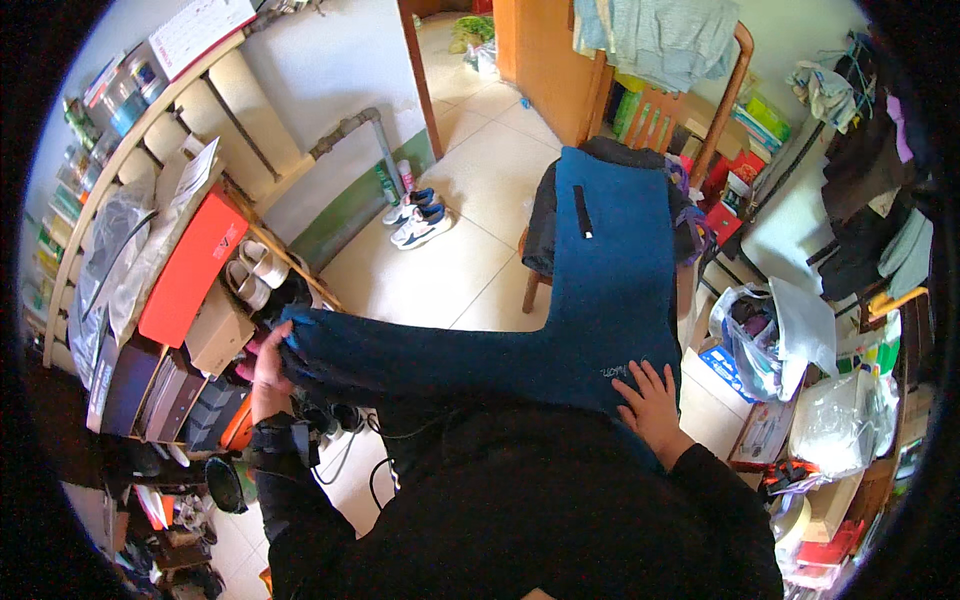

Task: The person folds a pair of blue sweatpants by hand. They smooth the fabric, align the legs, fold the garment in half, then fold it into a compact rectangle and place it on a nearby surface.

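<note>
A dark blue garment (615, 285) lies spread in front of me, its upper part over a chair with dark cloth on it. One long narrow part, which looks like a sleeve or leg, stretches to the left. My left hand (271, 365) grips the gathered end of that part, near the shoe rack. My right hand (651, 401) rests flat with fingers apart on the garment's lower right, beside small light lettering. A black strip with a white tag (589, 234) shows near the upper part. What lies under the garment is mostly hidden.
At left stands a rack with a red shoebox (191, 262) and pale shoes (259, 270). White sneakers (421, 221) stand on the tiled floor by the wall. Bags, including an open plastic bag (765, 337), and boxes crowd the right. Clothes (667, 37) hang over a wooden rail ahead.
</note>
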The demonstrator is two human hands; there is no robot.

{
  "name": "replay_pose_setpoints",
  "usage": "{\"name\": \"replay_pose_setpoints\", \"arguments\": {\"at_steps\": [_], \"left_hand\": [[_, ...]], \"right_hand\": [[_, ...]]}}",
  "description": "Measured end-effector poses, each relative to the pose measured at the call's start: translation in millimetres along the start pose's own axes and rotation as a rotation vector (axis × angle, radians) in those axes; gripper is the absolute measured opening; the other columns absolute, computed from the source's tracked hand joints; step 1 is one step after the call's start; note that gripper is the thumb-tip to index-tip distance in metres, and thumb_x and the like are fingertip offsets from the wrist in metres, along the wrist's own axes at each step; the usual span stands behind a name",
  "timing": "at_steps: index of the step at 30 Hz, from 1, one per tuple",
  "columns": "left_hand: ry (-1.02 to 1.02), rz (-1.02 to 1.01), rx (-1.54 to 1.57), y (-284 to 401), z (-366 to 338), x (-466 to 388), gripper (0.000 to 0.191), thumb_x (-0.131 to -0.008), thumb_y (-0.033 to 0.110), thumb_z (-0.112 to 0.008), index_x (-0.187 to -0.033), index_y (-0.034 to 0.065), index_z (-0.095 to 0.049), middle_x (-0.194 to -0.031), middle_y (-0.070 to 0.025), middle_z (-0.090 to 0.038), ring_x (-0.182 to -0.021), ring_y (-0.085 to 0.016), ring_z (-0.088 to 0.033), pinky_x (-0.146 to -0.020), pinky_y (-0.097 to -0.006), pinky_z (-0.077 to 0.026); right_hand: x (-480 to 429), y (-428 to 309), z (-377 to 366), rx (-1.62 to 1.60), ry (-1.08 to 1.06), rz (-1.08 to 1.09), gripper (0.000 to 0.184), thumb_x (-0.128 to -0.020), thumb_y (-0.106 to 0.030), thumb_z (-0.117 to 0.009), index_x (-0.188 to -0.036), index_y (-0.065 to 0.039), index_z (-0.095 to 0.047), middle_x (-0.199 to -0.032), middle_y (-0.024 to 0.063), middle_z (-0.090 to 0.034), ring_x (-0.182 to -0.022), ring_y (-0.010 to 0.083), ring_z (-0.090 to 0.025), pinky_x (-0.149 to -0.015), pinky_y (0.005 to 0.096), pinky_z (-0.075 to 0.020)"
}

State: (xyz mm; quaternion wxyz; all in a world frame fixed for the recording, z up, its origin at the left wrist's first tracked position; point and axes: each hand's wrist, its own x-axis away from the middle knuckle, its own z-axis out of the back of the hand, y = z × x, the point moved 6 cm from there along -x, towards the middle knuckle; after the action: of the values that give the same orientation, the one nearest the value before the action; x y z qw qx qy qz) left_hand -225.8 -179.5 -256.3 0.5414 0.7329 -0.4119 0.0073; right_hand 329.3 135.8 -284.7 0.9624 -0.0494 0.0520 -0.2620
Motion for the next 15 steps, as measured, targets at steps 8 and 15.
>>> {"name": "replay_pose_setpoints", "arguments": {"at_steps": [8, 15], "left_hand": [[-0.282, -0.040, 0.078, 85.1, -115.8, -13.6, 0.035, -0.102, 0.029, -0.055, -0.115, -0.0018, -0.064, -0.108, -0.0171, -0.072, -0.100, -0.032, -0.069, -0.093, -0.0480, -0.055], [-0.361, -0.184, 0.074, 121.7, -198.4, 7.2, 0.038, -0.105, 0.025, -0.047, -0.117, -0.0075, -0.061, -0.115, -0.0207, -0.069, -0.109, -0.033, -0.067, -0.102, -0.0461, -0.050]], "right_hand": [[-46.6, -17.0, 21.3, -0.477, -0.002, -0.060, 0.048, -0.094, -0.025, -0.061, -0.141, -0.017, -0.053, -0.149, 0.0177, -0.046, -0.141, 0.0354, -0.039, -0.119, 0.0578, -0.0189], [-50.5, -80.9, 2.1, -0.915, -0.522, 0.100, 0.066, -0.103, -0.047, -0.046, -0.148, 0.001, -0.039, -0.155, 0.0216, -0.038, -0.142, 0.0358, -0.038, -0.118, 0.0406, -0.0304]]}}
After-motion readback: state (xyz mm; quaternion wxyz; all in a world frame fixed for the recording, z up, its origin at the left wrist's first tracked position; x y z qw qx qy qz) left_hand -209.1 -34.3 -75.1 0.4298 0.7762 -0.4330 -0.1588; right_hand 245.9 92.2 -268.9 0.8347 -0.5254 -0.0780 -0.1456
